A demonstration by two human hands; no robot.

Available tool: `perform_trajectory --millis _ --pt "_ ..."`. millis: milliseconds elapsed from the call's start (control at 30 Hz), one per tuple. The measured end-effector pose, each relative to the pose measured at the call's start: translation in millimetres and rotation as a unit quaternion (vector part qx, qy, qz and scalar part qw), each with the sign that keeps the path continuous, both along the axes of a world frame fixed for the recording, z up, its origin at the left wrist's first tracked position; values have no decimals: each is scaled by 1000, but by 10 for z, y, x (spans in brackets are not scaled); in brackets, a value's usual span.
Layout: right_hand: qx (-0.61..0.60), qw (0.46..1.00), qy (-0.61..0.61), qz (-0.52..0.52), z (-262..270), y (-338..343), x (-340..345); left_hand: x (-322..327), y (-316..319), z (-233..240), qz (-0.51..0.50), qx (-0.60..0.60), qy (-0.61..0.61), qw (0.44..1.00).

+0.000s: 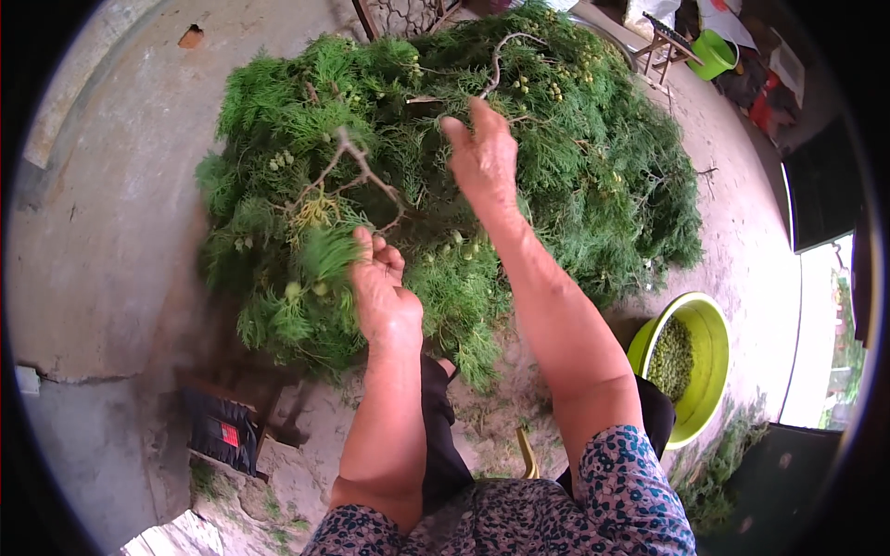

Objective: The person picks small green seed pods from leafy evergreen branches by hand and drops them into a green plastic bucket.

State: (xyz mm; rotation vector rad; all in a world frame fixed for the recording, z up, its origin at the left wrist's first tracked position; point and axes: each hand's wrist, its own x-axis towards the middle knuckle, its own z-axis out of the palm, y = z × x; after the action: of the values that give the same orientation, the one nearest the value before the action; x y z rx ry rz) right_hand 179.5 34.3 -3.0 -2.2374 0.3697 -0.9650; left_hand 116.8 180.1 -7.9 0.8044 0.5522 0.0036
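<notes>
A large heap of cut green conifer branches (pixel 598 167), resembling cypress or arborvitae, lies before me with small green cones (pixel 521 85) among the foliage. At its near left side, my left hand (pixel 386 285) grips a leafy conifer sprig (pixel 327 254), blurred by motion. A bare forked twig (pixel 365 167) rises just beyond those fingers; whether it belongs to the same sprig is unclear. Over the middle of the heap, my right hand (pixel 487 163) has thumb and forefinger apart. Its forefinger tip is close to a curved brown twig (pixel 495 66); contact cannot be told.
Right of my knee is a yellow-green plastic basin (pixel 706 396) holding many picked green cones (pixel 671 361). A low stool (pixel 222 431) stands at left. Beyond the heap at right are a small folding stool (pixel 664 48) and a green bucket (pixel 713 54). Plant scraps litter the concrete floor (pixel 104 229).
</notes>
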Motion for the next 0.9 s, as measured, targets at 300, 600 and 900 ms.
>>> perform_trajectory --millis 300,600,900 --pt "-4 979 202 -24 -347 -99 -273 84 89 23 -16 45 12 999" --pt "423 904 -54 11 -151 -352 -976 91 -40 33 -57 50 -16 997" --pt "324 943 -80 7 202 -827 -1622 -244 -466 203 -101 165 -197 961"
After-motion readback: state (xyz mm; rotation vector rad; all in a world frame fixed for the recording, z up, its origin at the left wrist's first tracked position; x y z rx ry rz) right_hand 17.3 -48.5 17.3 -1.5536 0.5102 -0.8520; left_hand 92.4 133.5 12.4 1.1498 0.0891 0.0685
